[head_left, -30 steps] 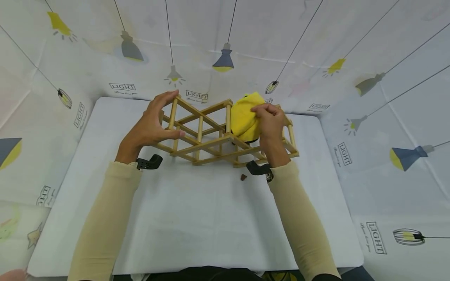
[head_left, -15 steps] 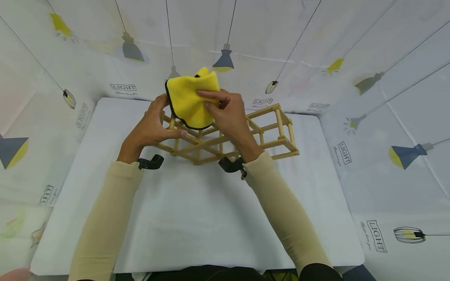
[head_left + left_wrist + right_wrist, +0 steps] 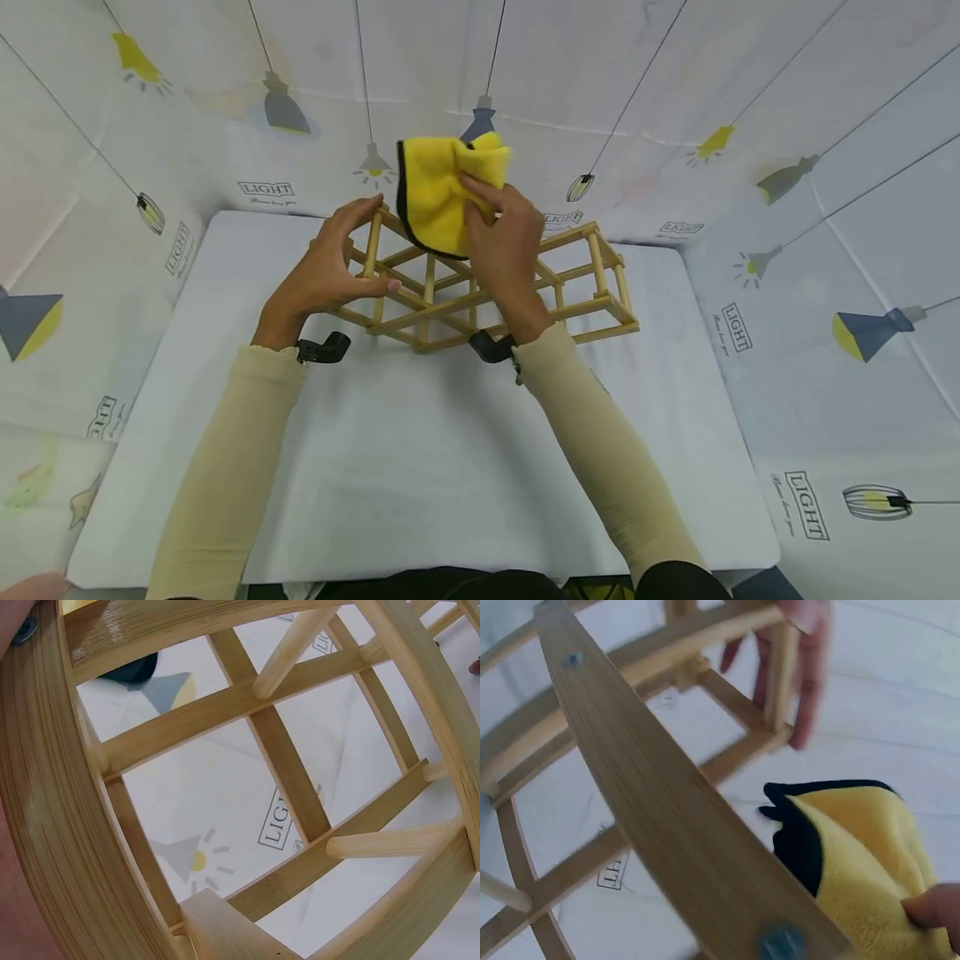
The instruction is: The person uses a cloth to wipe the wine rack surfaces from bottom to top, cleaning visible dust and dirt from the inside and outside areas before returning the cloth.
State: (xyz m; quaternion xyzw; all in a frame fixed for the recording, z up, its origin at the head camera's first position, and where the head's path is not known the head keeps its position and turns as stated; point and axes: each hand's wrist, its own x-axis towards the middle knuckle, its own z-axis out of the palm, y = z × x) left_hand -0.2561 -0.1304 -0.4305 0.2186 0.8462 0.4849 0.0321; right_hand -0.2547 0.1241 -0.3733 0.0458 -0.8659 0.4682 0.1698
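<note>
A zigzag wooden rack [image 3: 442,317] made of flat slats and round dowels stands on the white table. My left hand [image 3: 324,265] grips its left end, thumb in front and fingers behind. In the left wrist view, slats [image 3: 285,772] of the rack fill the frame. My right hand [image 3: 506,242] pinches a yellow cloth [image 3: 435,187] with a black border, held up over the rack's middle. Seen from the right wrist, the cloth [image 3: 862,855] hangs beside a slat with screw heads [image 3: 652,772], and the thumb [image 3: 937,907] presses into it. The hand covers part of the rack.
Behind the white table [image 3: 420,467] rises a backdrop sheet [image 3: 600,75] printed with hanging lamps. It also wraps round both sides. The rack's right end [image 3: 611,283] reaches toward the right rear of the table.
My right hand has carried the yellow cloth from the rack's right part to its left end, then slightly back right and up. My left hand keeps its grip on the left end.
</note>
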